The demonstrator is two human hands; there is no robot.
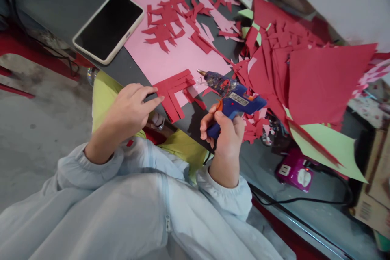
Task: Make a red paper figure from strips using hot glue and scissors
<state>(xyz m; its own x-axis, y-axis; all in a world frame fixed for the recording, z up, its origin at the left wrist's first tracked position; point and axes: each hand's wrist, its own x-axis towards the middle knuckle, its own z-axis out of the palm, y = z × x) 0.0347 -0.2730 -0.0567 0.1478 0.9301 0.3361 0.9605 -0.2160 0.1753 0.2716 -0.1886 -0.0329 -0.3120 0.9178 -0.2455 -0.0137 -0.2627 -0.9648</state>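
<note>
A blue hot glue gun (240, 101) is gripped in my right hand (225, 128), its metal nozzle pointing left above the papers. My left hand (131, 105) reaches in from the left with fingers stretched out. Its fingertips touch the edge of a red paper piece (167, 93) cut into strips. That piece lies partly on a pink sheet (143, 57) near the table's front edge. More red paper cutouts (166, 18) with slit edges are spread over the sheet's upper part.
A phone (108, 26) with a dark screen lies at the table's left. Red paper sheets (323, 85) are piled at the right, with light green paper (329, 146) below. A purple box (295, 170) with a black cable sits at lower right, near cardboard (371, 195).
</note>
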